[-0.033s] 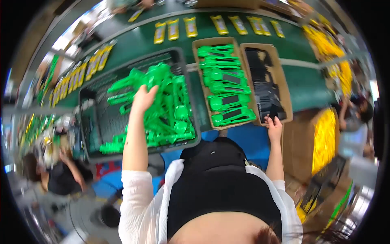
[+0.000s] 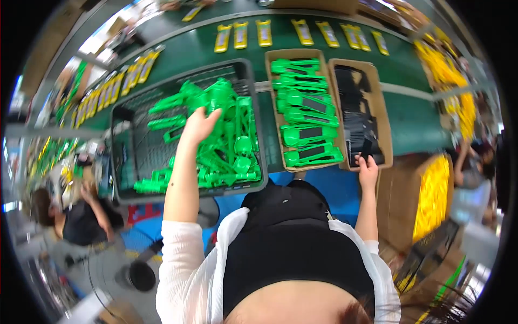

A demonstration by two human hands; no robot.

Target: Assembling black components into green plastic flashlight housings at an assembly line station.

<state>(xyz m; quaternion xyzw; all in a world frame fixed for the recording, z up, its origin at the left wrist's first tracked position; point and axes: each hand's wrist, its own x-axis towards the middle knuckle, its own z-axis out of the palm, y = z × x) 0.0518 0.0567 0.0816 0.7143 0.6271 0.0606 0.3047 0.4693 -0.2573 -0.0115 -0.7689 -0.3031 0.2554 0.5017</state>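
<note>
Nearest, the right hand (image 2: 368,164) rests at the near edge of the cardboard tray of black strips (image 2: 360,113), its fingertips pinching one small black strip (image 2: 366,147) lifted just off the stack, likely because single pieces are easiest to peel off there. Farther out and to the left, the left hand (image 2: 200,124) reaches into the dark wire crate (image 2: 127,156), fingers spread and laid on the loose heap of green plastic handles (image 2: 226,140); whether it grips one, I cannot tell. Between the two, a second cardboard tray (image 2: 273,116) holds green handles with black strips (image 2: 305,113) in tidy rows, apparently sorted apart from the jumble. Beyond, at the far edge of the green counter (image 2: 415,124), yellow packaged pieces (image 2: 264,32) lie side by side.
</note>
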